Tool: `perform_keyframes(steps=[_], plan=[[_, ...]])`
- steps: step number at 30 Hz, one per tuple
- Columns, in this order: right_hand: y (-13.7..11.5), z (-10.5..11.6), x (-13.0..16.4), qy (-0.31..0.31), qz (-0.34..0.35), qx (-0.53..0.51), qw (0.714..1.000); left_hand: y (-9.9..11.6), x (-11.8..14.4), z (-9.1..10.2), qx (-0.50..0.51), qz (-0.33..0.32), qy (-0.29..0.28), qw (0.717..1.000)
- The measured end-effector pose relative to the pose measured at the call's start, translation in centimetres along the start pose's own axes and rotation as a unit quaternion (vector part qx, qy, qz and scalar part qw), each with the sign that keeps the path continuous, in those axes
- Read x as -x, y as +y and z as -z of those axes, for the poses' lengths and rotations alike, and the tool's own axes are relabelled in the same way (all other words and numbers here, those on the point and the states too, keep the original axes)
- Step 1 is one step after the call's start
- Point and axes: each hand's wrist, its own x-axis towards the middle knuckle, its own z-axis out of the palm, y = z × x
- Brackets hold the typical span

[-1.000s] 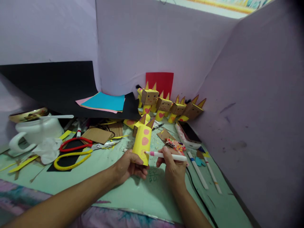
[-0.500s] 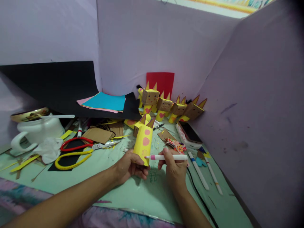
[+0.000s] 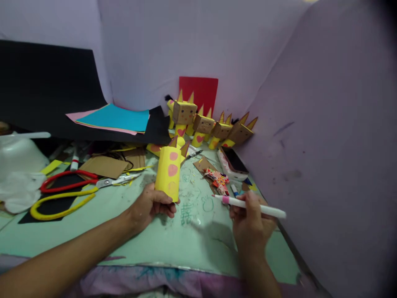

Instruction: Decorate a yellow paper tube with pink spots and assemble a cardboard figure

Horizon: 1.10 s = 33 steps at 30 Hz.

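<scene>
Your left hand (image 3: 149, 207) grips the upright yellow tube figure (image 3: 169, 171); your right hand (image 3: 249, 223), closed on the pink marker (image 3: 251, 205), sits well apart toward the desk's right edge.

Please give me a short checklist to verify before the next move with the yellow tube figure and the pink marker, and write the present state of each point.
1. Left hand grips the base of the yellow paper tube figure with pink spots and brown ears: ok.
2. Figure stands upright on the pale green table mat: ok, only slightly tilted.
3. Right hand holds the white marker with the pink band: ok.
4. Marker tip touches the figure: not ok, it is apart, to the right.
5. Marker cap is off: cannot tell.
6. Red-and-yellow-handled scissors lie away from both hands: ok.
</scene>
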Motion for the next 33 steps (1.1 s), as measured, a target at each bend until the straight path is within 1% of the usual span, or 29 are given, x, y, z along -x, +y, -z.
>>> perform_keyframes(steps=[2,3,5,7,9,11,13,16,19,26,33], plan=[[0.4,2.5,1.4,0.018,0.012,0.048,0.999,0.0,0.0,-0.1,-0.005,-0.005,0.003,1.0],[0.7,3.6,2.3,0.012,0.008,0.07,0.997,-0.1,-0.1,-0.1,-0.007,-0.008,0.007,1.0],[1.2,5.3,4.0,-0.011,0.01,0.109,0.994,-0.2,-0.2,-0.1,-0.012,-0.011,0.012,1.0],[1.3,6.0,5.1,-0.059,0.019,0.145,0.987,-0.3,-0.2,0.0,-0.015,-0.013,0.011,1.0],[1.0,5.9,5.4,-0.139,0.027,0.174,0.974,-0.3,-0.3,0.1,-0.017,-0.014,0.006,1.0],[0.5,5.3,5.0,-0.207,0.052,0.18,0.96,-0.3,-0.2,0.1,-0.019,-0.015,0.005,1.0],[0.1,4.7,4.5,-0.237,0.091,0.175,0.951,-0.2,-0.2,0.0,-0.019,-0.016,0.008,1.0],[-0.1,4.2,4.2,-0.242,0.12,0.181,0.946,-0.1,-0.1,-0.1,-0.018,-0.017,0.01,1.0],[0.0,4.3,4.2,-0.242,0.116,0.193,0.944,-0.1,-0.1,-0.2,-0.016,-0.019,0.009,1.0],[0.1,4.3,4.3,-0.27,0.115,0.192,0.936,-0.1,0.0,-0.1,-0.019,-0.012,0.002,1.0],[0.3,4.8,4.6,-0.296,0.114,0.182,0.931,-0.2,-0.1,0.0,-0.015,-0.009,0.003,1.0]])
